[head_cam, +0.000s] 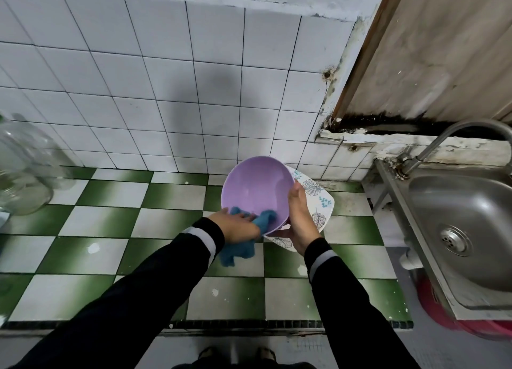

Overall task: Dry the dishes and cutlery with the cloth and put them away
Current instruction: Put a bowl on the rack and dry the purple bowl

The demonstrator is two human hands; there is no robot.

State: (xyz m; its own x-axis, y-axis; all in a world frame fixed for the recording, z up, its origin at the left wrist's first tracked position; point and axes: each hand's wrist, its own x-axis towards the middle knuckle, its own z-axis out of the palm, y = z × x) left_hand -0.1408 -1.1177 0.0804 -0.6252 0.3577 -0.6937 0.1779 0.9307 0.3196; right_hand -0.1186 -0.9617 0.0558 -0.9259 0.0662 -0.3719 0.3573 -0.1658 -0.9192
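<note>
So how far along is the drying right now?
Nothing looks put away yet, though the sink shows no dishes. In hand: the left hand holds the blue cloth against the purple bowl, gripped at its rim by the right hand. Remaining, likely: the leaf-print plate behind it, then storing both.

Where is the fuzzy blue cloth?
In the head view, near the middle, the fuzzy blue cloth is in the left hand, pressed on the lower edge of the round purple plastic bowl.

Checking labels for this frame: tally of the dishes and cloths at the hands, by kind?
Purple bowl: 1
Leaf-patterned plate: 1
Blue cloth: 1
Total: 3
</note>
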